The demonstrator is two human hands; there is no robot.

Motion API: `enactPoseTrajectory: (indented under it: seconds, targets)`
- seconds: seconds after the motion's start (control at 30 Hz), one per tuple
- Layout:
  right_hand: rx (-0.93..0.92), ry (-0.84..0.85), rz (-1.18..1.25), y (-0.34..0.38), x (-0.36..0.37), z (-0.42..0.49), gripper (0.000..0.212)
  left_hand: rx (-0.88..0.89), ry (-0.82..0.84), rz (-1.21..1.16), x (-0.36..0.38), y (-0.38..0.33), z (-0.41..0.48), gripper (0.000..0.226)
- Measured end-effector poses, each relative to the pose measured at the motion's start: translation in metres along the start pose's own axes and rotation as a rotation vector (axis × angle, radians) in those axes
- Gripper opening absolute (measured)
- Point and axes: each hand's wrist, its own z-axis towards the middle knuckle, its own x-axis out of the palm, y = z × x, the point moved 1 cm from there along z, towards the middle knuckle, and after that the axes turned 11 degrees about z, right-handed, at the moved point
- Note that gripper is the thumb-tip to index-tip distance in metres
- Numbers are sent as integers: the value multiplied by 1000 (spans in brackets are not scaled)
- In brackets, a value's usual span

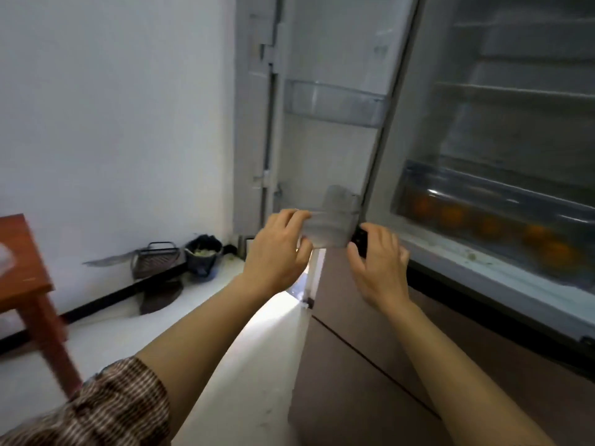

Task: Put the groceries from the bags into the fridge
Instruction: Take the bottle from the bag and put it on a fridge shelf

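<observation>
Two hands raised before open fridge door (322,59): left hand (278,249) gripping blurred clear plastic container (331,226) at lowest door shelf; right hand (380,265) just beside it, fingers around small black object (360,241). Oranges (450,217) in crisper drawer (483,188).

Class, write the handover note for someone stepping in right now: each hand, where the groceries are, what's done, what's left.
Left hand: holding a clear container at the lower shelf of the open fridge door.
Right hand: gripping the container's dark end; blur hides what that part is.
Oranges lie in the crisper drawer.
Done: oranges are stored.
Left: seat the container in the door shelf. No bags are in view, so remaining groceries cannot be judged.
</observation>
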Motion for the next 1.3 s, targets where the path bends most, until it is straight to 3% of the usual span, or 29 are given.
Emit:
enactPoseTrajectory:
  seconds: [0.1, 0.37, 0.73, 1.3]
  targets:
    - [-98, 88, 34, 66, 44, -13, 55, -158, 41, 110, -32, 70, -34, 40]
    - [-320, 392, 74, 245, 200, -51, 46, -436, 160, 311, -131, 269, -126, 42]
    - [-390, 677, 168, 512, 412, -123, 49, -709, 246, 454, -279, 532, -261, 44]
    - [-490, 884, 162, 738, 696, -91, 55, -882, 287, 469, -328, 882, -299, 44]
